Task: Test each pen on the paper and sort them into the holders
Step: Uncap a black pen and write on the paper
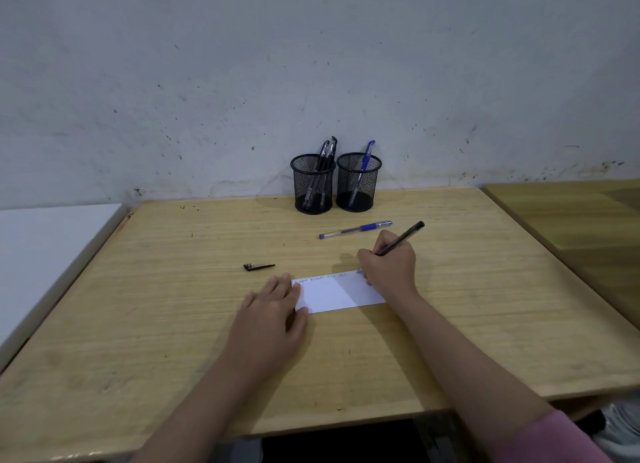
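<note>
Your right hand (389, 267) fingers are closing around the black pen (401, 238), its tip touching the paper (337, 294) on the table (173, 306). Your left hand (268, 319) fingers are lying flat and spread, pressing the paper's left edge.

The counter (173, 306) is pale wood with a visible grain and a matt, slightly scuffed finish. Both holders (313, 185) are black wire mesh. The paper (336, 294) is plain matt white. The blue pen (355, 229) has a clear glossy plastic barrel. The wall (242, 81) looks rough and speckled.
</note>
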A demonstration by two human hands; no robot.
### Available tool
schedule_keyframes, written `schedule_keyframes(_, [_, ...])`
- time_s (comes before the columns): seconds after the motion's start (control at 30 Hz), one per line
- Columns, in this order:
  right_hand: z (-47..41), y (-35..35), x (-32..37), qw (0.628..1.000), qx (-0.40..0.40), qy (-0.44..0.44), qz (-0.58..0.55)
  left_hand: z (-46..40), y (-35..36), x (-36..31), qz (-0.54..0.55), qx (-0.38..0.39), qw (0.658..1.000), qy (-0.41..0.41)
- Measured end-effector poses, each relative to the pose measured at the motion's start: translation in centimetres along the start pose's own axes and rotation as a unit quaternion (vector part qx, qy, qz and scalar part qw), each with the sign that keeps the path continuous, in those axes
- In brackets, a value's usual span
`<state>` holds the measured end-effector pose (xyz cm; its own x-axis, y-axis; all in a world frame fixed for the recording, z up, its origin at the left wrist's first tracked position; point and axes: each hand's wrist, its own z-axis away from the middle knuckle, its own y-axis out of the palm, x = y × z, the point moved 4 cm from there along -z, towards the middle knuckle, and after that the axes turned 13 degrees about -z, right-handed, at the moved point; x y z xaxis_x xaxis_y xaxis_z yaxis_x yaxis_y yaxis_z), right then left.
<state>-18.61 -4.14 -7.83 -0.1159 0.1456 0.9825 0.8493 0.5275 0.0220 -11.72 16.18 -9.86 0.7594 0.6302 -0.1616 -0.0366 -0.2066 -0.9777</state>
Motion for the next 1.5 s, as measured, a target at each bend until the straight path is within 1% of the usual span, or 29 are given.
schedule_keyframes(0.27, [-0.4, 0.0, -0.4, 1.000, -0.006, -0.002, 0.010, 0.0, -0.1, 0.0, 0.008, 0.001, 1.000, -0.003])
schedule_keyframes(0.43, [-0.4, 0.0, -0.5, 1.000, -0.014, -0.013, 0.015, 0.0, -0.1, 0.0, 0.005, -0.014, 1.000, 0.006])
schedule_keyframes(0.57, [-0.4, 0.0, -0.7, 1.000, -0.014, -0.008, 0.015, 0.0, -0.3, 0.0, 0.026, -0.020, 0.999, -0.004])
schedule_keyframes(0.63, [-0.2, -0.2, -0.7, 0.999, -0.034, 0.000, 0.004, 0.0, -0.8, -0.1, 0.029, -0.040, 0.999, -0.005])
schedule_keyframes(0.73, [0.1, -0.6, -0.4, 0.996, -0.066, 0.028, -0.044, -0.8, -1.9, 0.3, 0.029, -0.077, 0.997, 0.002])
schedule_keyframes(0.83, [0.4, -0.5, 0.4, 0.994, -0.058, 0.041, -0.080, -2.0, -2.8, 1.5, 0.022, -0.142, 0.990, 0.012])
schedule_keyframes(0.9, [0.6, -0.3, 0.7, 0.995, -0.040, 0.043, -0.084, -2.7, -3.1, 2.9, 0.017, -0.176, 0.984, -0.014])
schedule_keyframes(0.97, [0.8, -0.1, 1.0, 0.994, -0.017, 0.041, -0.095, -3.3, -3.2, 4.5, 0.012, -0.183, 0.981, -0.062])
schedule_keyframes(1.03, [0.8, -0.1, 1.2, 0.992, 0.005, 0.032, -0.120, -3.9, -2.9, 5.8, 0.005, -0.169, 0.981, -0.099])
schedule_keyframes(1.13, [1.1, -0.1, 2.1, 0.991, 0.020, 0.027, -0.128, -4.5, -2.7, 6.6, 0.020, -0.137, 0.984, -0.112])
schedule_keyframes(1.2, [1.2, -0.2, 2.6, 0.991, 0.023, 0.029, -0.127, -4.7, -3.1, 6.5, 0.043, -0.132, 0.985, -0.106])
schedule_keyframes(1.23, [1.3, -0.1, 2.9, 0.990, 0.030, 0.031, -0.133, -4.8, -3.5, 6.2, 0.073, -0.133, 0.983, -0.104])
schedule_keyframes(1.37, [1.6, 0.1, 4.0, 0.984, 0.074, 0.023, -0.159, -4.9, -5.6, 3.7, 0.244, -0.146, 0.954, -0.095])
schedule_keyframes(1.43, [1.9, 0.2, 4.7, 0.979, 0.095, 0.019, -0.179, -4.8, -6.6, 2.2, 0.293, -0.150, 0.941, -0.072])
schedule_keyframes(1.5, [2.2, 0.1, 5.5, 0.976, 0.115, 0.009, -0.187, -4.6, -7.4, 1.1, 0.317, -0.155, 0.934, -0.055])
